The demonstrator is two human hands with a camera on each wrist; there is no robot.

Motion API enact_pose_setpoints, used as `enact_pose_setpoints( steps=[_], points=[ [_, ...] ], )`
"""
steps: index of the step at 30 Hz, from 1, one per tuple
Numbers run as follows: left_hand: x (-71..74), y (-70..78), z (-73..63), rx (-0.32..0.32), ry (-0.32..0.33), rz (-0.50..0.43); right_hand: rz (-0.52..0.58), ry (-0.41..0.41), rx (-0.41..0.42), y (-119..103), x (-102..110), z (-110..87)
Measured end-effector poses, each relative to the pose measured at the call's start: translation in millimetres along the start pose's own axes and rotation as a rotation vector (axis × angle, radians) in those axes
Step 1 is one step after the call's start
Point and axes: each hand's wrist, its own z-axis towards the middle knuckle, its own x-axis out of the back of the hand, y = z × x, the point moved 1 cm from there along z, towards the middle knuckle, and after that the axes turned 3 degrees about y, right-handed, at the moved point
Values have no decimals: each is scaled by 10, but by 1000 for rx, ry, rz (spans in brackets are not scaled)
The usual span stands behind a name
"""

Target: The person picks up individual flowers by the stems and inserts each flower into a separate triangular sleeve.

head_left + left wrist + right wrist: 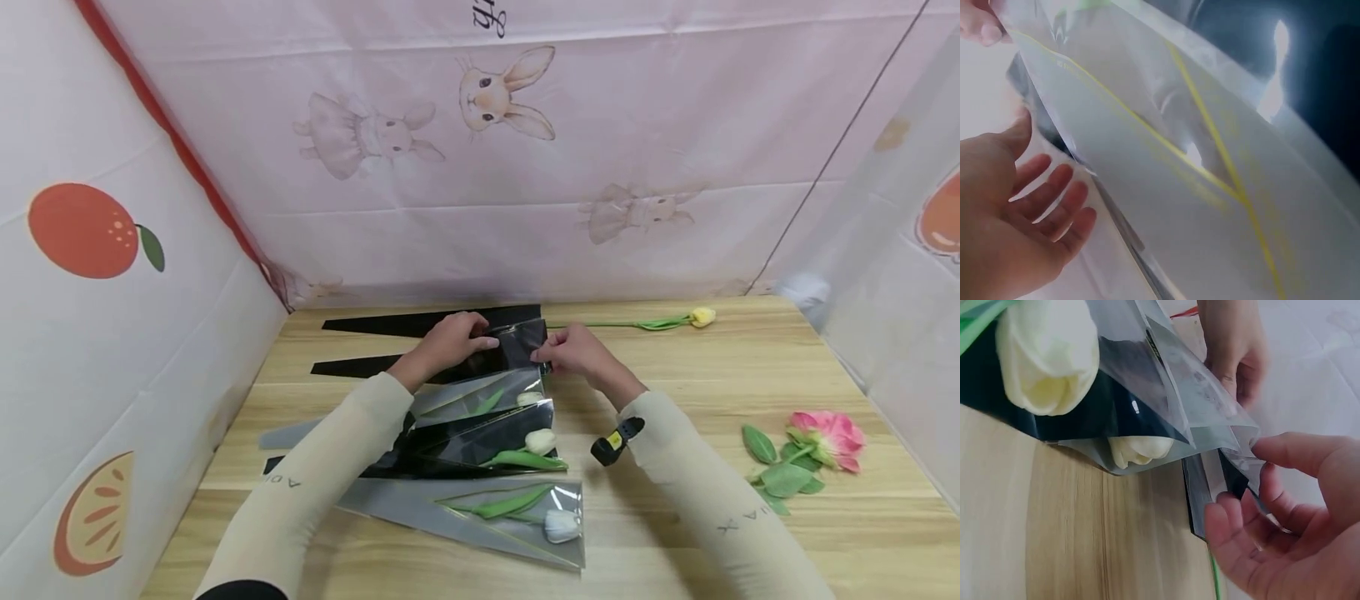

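Observation:
My right hand (577, 352) pinches the wide mouth of a black flower sleeve (522, 340) with a clear front. In the right wrist view, the thumb and fingertips (1272, 447) are at the clear film's edge. My left hand (452, 340) lies over the same sleeve, farther along it. Its fingers (1063, 197) hang loosely bent beside the film in the left wrist view. Nearer to me, white tulips (540, 442), (562, 526) lie inside a black sleeve (457, 442) and a grey sleeve (420, 504). Another grey sleeve (457, 400) with a white tulip (529, 398) lies partly beneath them.
Behind the hands lies another black sleeve (375, 323), with a yellow tulip (702, 317) whose stem runs toward it. A pink flower (832, 440) with leaves is at the right of the wooden table (712, 375). Printed cloth walls (645, 108) surround the table.

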Motion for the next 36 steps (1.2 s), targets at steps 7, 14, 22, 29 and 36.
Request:
enact_pose_setpoints(
  steps=[7, 14, 22, 29, 36],
  points=[
    [24, 51, 50, -41, 39, -140, -121, 48, 207, -35, 17, -70],
    [113, 98, 47, -119, 16, -347, -149, 44, 468, -64, -9, -70],
    [175, 152, 40, -133, -6, -396, -171, 56, 554, -51, -36, -101],
    [181, 153, 20, -132, 13, -394, -84, 140, 550, 3, 6, -134],
    [184, 187, 2, -145, 13, -427, -45, 180, 543, 52, 104, -137]
  ],
)
